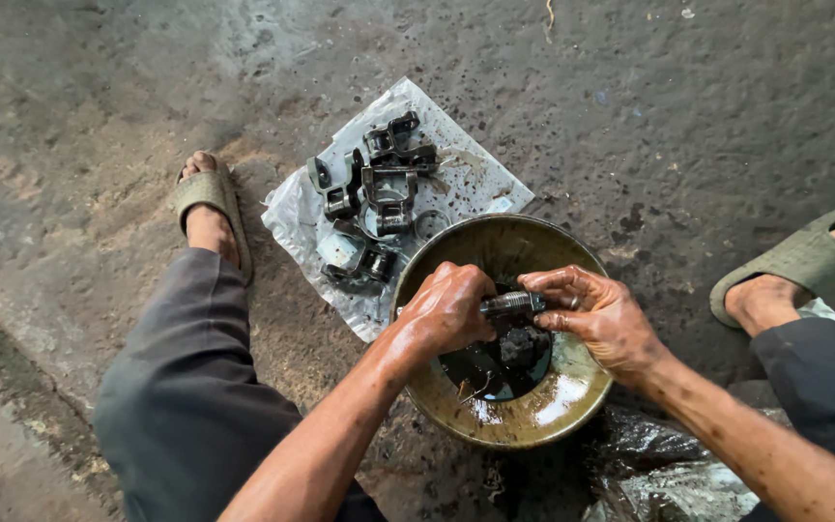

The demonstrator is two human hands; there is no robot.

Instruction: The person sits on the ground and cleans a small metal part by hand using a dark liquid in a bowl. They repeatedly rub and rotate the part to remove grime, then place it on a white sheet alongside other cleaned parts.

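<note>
The stained concrete floor [688,116] fills the view, spotted with dark oil. On it sits a round metal basin [533,416], its wall smeared brown, with a pool of black oily liquid [495,372] at the bottom. Just beside the basin's upper left rim lies a crumpled clear plastic sheet [475,184] carrying a cluster of dark metal engine parts [379,198], forked and bracket-shaped, wet with oil. The person squats with a sandalled foot at either side of the work, the left sandal [207,198] near the sheet.

Both hands are over the basin. The left hand [448,311] is closed around one end of a short ribbed metal cylinder [514,304], and the right hand [603,314] pinches the other end between thumb and curled fingers; the part hangs just above the black liquid, with something dark clinging beneath it that cannot be made out.

By the look of it, this is the washing step, one part being rubbed clean in the bath. A next move would call for a firm hold, since everything is slick.
</note>
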